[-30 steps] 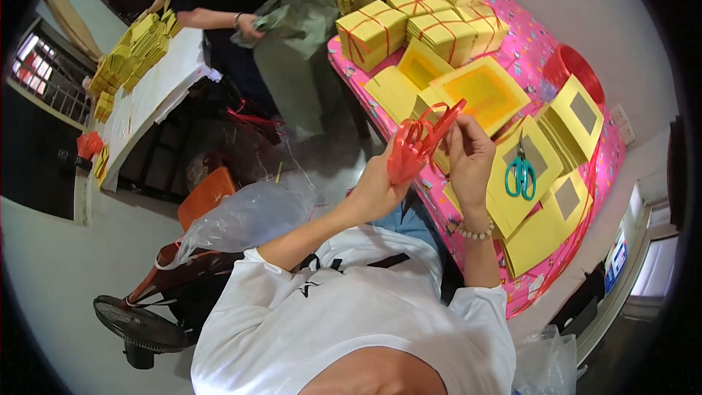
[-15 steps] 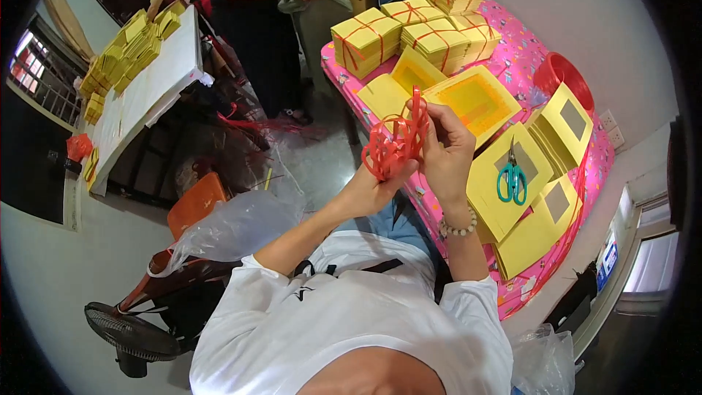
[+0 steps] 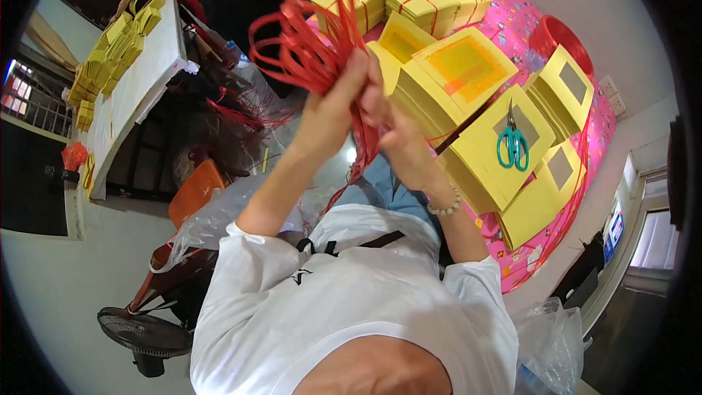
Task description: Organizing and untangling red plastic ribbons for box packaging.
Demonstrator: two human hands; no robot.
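Note:
A looped bunch of red plastic ribbon (image 3: 307,47) is raised in front of me, its loose ends hanging toward my lap. My left hand (image 3: 333,113) is closed round the bunch just under the loops. Close against it, my right hand (image 3: 411,152) has its fingers wrapped at the strands below, partly blurred and overlapped by the left. Beside the right forearm lie teal-handled scissors (image 3: 513,148) on a stack of yellow paper sheets (image 3: 486,183) with a grey square. A stack with an orange-yellow printed panel (image 3: 464,66) sits just beyond the hands.
Red-tied yellow paper bundles (image 3: 420,7) stand at the far end of the pink patterned table (image 3: 512,11). A red basin (image 3: 561,42) is at its right edge. At left are a white table (image 3: 139,113) with yellow stacks, an orange stool (image 3: 197,190), a fan (image 3: 142,333), and people beyond.
Both hands have lifted the ribbon bunch up and to the left, and its loops now fan out. Long strands have come into sight hanging below. My view has shifted slightly.

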